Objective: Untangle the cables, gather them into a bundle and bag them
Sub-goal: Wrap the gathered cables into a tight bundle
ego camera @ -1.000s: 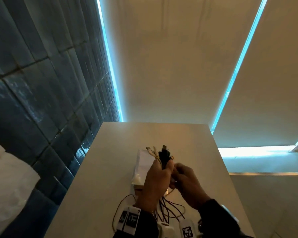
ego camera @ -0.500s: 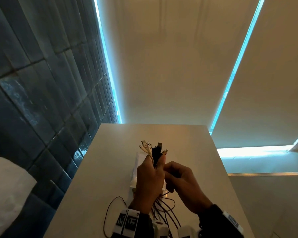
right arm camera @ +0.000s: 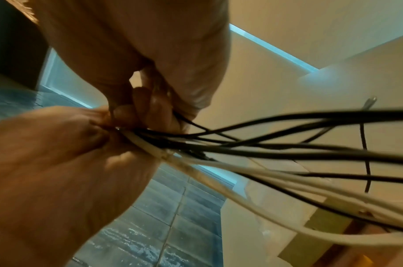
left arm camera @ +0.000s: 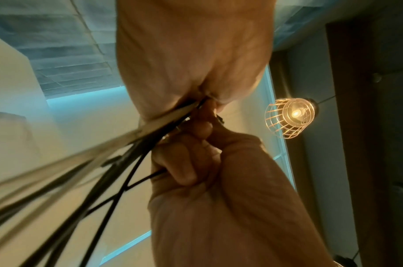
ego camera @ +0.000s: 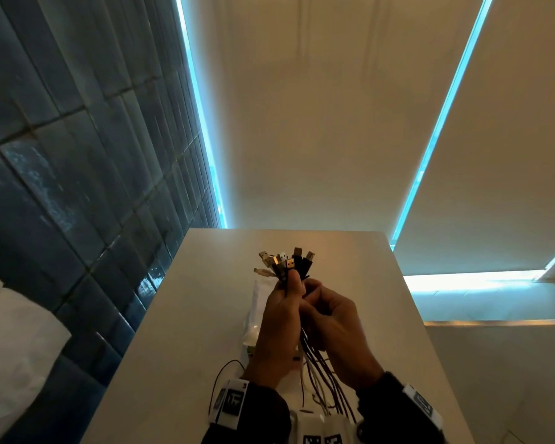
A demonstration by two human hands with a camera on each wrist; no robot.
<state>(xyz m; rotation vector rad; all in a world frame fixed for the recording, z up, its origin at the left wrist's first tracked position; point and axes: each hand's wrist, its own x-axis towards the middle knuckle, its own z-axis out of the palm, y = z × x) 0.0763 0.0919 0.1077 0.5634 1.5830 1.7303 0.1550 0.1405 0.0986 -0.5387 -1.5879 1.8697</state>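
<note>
Left grip: left hand (ego camera: 277, 318) curling tight around the cables (ego camera: 321, 373) just below their plugs, thumb pressing along the front of the bunch, held up above the table (ego camera: 193, 315).
Right grip: right hand (ego camera: 337, 328) touching the left, fingers (left arm camera: 184, 173) curling narrowly in and pinching one thin dark strand at the side of the bunch.
Hands counted: two, both bare, each wearing a dark sleeve and a wrist band with black-and-white markers.
Cables: one bunch, mixing thin round black strands with thicker white ones (right arm camera: 241, 171); exact strand count not being readable through the blur.
Plugs: plugs (ego camera: 285, 262) fanning out above the left fist, roughly eight, flat rectangular metal tips on black, white and pale housings.
Loose ends: trailing down from the fists toward the table's near edge, one dark strand looping out to the left.
Bag: one clear, glossy plastic bag (ego camera: 257, 302) lying flat on the table, partly hiding behind the left hand.
Table: one smooth pale top.
Surroundings: dark glossy wall tiles (ego camera: 61, 187) standing left; one wire-cage lamp (left arm camera: 289, 117) glowing overhead in the left wrist view.
</note>
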